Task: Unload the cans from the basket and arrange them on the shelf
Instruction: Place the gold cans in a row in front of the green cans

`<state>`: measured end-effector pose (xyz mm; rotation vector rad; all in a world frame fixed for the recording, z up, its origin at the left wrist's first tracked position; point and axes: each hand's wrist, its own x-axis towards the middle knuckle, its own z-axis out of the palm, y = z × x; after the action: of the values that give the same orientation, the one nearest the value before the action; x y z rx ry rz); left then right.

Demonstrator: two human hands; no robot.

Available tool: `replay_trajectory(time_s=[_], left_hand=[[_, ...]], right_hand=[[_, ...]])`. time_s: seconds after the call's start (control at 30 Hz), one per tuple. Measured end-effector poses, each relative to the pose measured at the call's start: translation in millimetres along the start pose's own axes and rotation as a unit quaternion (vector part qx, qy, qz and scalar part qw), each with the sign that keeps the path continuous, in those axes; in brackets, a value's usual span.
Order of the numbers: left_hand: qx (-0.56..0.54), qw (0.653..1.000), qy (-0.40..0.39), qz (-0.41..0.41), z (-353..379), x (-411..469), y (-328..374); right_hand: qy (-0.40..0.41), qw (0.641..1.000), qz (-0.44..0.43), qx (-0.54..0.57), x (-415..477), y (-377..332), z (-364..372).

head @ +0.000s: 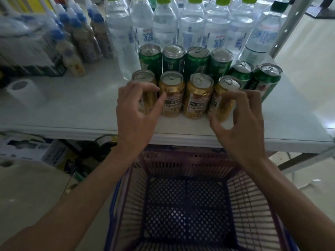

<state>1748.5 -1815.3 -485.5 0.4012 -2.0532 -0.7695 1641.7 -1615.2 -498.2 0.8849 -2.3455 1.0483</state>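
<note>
1. Nearest, low in the view: basket (183, 160) with purple walls and a dark blue lattice floor, standing just under the front edge of the white shelf (72, 109), its floor in full sight.
2. Above the basket: both bare forearms reaching forward to the front row of cans on the shelf.
3. Left hand (137, 113): fingers and thumb curled round the leftmost gold can (143, 77), upright at the left end of that row.
4. Right hand (241, 124): curled in the same way round the rightmost gold can (229, 83), at the other end.
5. Between the hands: two middle gold cans (172, 95), upright, close side by side.
6. Behind the gold row: green cans (196, 62), four in a line, with two more further right.
7. Farthest: water bottles (164, 28) with green caps along the back; brown bottles (85, 40) with blue caps to the left, blurred.
</note>
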Motion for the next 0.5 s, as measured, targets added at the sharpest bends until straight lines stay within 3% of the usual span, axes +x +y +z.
replay_trajectory(time_s=[0.17, 0.3, 0.5], left_hand=[[-0.067, 0.986, -0.079, -0.133, -9, -8, 4], [-0.085, 0.956, -0.198, -0.197, -32, -7, -14], [-0.019, 0.922, -0.241, -0.301, -113, -5, -71]], right_hand=[[-0.055, 0.996, 0.015, 0.068, -19, -30, 16], [-0.065, 0.99, 0.006, 0.123, -32, -67, 46], [-0.214, 0.957, -0.041, 0.191, -50, -136, 113]])
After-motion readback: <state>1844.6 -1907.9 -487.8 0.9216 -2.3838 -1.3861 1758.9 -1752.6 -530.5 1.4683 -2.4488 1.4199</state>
